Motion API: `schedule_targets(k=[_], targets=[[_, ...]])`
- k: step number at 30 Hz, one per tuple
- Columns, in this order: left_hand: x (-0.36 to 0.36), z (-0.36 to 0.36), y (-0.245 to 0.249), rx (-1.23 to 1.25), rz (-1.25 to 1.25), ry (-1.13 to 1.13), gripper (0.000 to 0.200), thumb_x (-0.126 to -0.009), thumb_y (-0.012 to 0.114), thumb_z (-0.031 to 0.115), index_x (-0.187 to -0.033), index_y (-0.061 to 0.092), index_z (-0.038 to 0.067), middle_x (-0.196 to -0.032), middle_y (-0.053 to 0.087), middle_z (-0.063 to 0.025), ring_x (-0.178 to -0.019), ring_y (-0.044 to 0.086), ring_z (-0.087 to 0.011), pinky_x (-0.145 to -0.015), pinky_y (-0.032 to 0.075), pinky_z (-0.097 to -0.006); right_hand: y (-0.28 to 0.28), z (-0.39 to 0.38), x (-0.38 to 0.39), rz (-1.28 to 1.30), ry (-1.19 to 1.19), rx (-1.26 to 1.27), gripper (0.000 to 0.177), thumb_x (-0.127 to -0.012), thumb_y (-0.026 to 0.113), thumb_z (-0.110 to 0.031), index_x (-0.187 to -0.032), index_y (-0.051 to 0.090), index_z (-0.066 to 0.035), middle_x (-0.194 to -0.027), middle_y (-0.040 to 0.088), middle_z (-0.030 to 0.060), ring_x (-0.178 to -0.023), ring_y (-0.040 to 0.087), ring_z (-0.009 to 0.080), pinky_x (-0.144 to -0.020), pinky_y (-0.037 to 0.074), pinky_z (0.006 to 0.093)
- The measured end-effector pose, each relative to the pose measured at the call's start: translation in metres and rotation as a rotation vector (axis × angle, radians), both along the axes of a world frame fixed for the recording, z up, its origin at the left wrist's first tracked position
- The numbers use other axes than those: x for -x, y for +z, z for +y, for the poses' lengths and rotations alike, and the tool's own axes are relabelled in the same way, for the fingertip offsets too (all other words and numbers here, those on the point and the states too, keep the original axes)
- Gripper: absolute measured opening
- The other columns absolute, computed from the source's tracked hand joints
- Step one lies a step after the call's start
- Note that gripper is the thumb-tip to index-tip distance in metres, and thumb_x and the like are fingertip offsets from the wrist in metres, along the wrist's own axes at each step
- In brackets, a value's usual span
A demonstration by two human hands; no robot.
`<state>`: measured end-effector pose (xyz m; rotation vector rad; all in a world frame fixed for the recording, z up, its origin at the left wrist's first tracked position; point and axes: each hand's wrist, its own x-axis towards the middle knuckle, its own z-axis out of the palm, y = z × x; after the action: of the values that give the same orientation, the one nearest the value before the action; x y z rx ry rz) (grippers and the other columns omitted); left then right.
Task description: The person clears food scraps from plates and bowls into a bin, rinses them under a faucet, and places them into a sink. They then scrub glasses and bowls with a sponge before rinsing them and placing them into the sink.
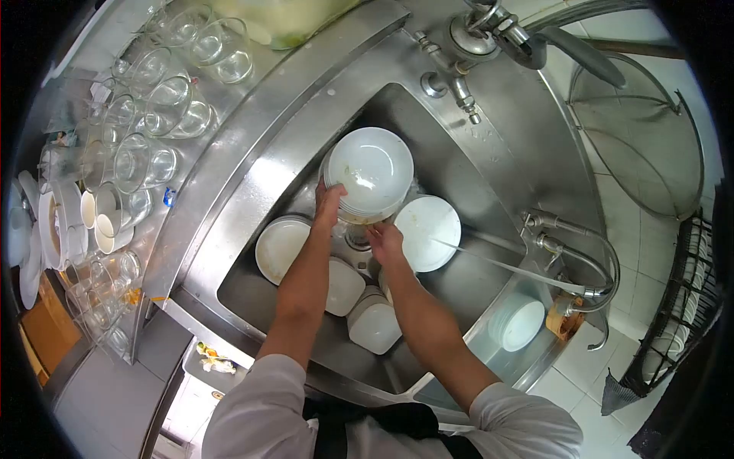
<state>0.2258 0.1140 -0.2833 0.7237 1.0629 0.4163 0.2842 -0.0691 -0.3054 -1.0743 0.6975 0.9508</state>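
Note:
Both my arms reach into a steel sink [489, 191]. My left hand [329, 205] grips the left rim of a stack of white round plates [372, 170] held tilted above the basin. My right hand [386, 242] is under the stack's lower edge, touching it. Around the hands in the basin lie a round white plate [429, 232] on the right, another round plate [280, 249] on the left, and square white dishes [375, 325] nearer to me.
A thin stream of water runs from a tap [589, 287] at the right into the sink. White plates [518, 322] sit in a small side basin. Several clear glasses [157, 107] and white cups [103, 222] fill the left counter. A wire rack [692, 306] stands at the right.

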Motion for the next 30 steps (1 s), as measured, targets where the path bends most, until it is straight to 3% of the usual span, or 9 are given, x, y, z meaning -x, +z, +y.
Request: schedule_targets(k=[5,10,13,17,21,26,28,29,30], targets=[[0.006,0.001,-0.010,0.014,-0.034,-0.019,0.064,-0.063,0.057,0.007,-0.127,0.051,0.003,-0.110,0.062,-0.0149,-0.099,0.061,-0.0310,-0.088,0.051,-0.0404,0.036,-0.100,-0.048,-0.154,-0.016,-0.748,0.011,-0.090,0.056,-0.004,-0.099,0.058,0.001,-0.085,0.061,0.0090,-0.078,0.063,0.0200,-0.074,0.057,0.0310],[-0.013,-0.006,-0.085,-0.379,0.590,-0.094,0.061,-0.073,0.064,0.017,-0.129,0.049,-0.001,-0.115,0.063,-0.0220,-0.099,0.063,-0.0394,-0.088,0.052,-0.0427,0.100,-0.192,-0.127,0.118,-0.238,-0.922,0.013,-0.085,0.055,-0.007,-0.092,0.064,-0.001,-0.087,0.063,0.0100,-0.080,0.061,0.0219,-0.075,0.054,0.0409],[-0.026,-0.012,-0.111,-0.676,0.947,-0.464,0.071,-0.079,0.062,0.028,-0.139,0.040,-0.002,-0.134,0.054,-0.0236,-0.122,0.054,-0.0372,-0.105,0.041,-0.0424,0.135,-0.199,-0.168,0.171,-0.650,-0.380,0.016,-0.091,0.053,-0.008,-0.097,0.067,-0.002,-0.075,0.062,0.0101,-0.061,0.056,0.0181,-0.052,0.045,0.0283],[0.026,-0.022,0.093,-0.462,0.607,-0.402,0.061,-0.078,0.065,0.021,-0.134,0.047,0.004,-0.127,0.057,-0.0203,-0.117,0.056,-0.0383,-0.102,0.043,-0.0452,0.245,-0.162,-0.125,-0.501,0.164,0.157,0.030,-0.094,0.062,-0.036,-0.086,0.069,-0.007,-0.062,0.056,-0.0008,-0.046,0.045,0.0075,-0.040,0.036,0.0259],[0.180,-0.068,0.300,-1.091,0.126,-0.125,0.039,-0.068,0.063,0.001,-0.106,0.053,0.004,-0.101,0.053,-0.0150,-0.097,0.057,-0.0337,-0.090,0.047,-0.0391,0.279,-0.219,-0.091,-1.087,0.152,0.581,0.037,-0.094,0.063,-0.039,-0.081,0.064,-0.005,-0.071,0.057,-0.0005,-0.061,0.051,0.0096,-0.053,0.040,0.0245],[0.430,-0.105,0.312,-1.022,0.940,-0.100,0.035,-0.061,0.059,-0.009,-0.093,0.057,0.006,-0.099,0.054,-0.0163,-0.099,0.052,-0.0414,-0.082,0.044,-0.0466,0.179,-0.462,-0.045,-1.030,0.484,1.421,0.036,-0.089,0.056,-0.030,-0.087,0.062,0.005,-0.080,0.064,0.0169,-0.070,0.055,0.0272,-0.064,0.046,0.0456],[0.528,-0.133,0.260,-0.893,1.264,-0.009,0.038,-0.065,0.051,-0.014,-0.099,0.055,0.003,-0.105,0.051,-0.0195,-0.102,0.049,-0.0418,-0.089,0.041,-0.0480,0.133,-0.528,0.006,-0.505,0.239,1.271,0.037,-0.085,0.061,-0.030,-0.099,0.061,0.003,-0.097,0.066,0.0172,-0.074,0.059,0.0303,-0.064,0.048,0.0465],[0.571,-0.144,0.241,-0.743,1.354,-0.084,0.045,-0.066,0.052,-0.012,-0.109,0.054,0.003,-0.107,0.050,-0.0216,-0.106,0.048,-0.0437,-0.094,0.041,-0.0476,0.103,-0.560,0.049,-1.112,0.143,0.415,0.045,-0.091,0.054,-0.038,-0.109,0.058,0.003,-0.099,0.066,0.0137,-0.083,0.061,0.0334,-0.065,0.050,0.0451],[0.609,-0.152,0.216,-0.728,1.365,-0.121,0.054,-0.068,0.053,-0.009,-0.121,0.049,0.003,-0.109,0.050,-0.0231,-0.112,0.046,-0.0445,-0.100,0.039,-0.0470,0.095,-0.553,0.060,-0.820,0.046,0.383,0.040,-0.090,0.055,-0.036,-0.109,0.059,0.000,-0.097,0.066,0.0120,-0.082,0.062,0.0312,-0.065,0.051,0.0436]])
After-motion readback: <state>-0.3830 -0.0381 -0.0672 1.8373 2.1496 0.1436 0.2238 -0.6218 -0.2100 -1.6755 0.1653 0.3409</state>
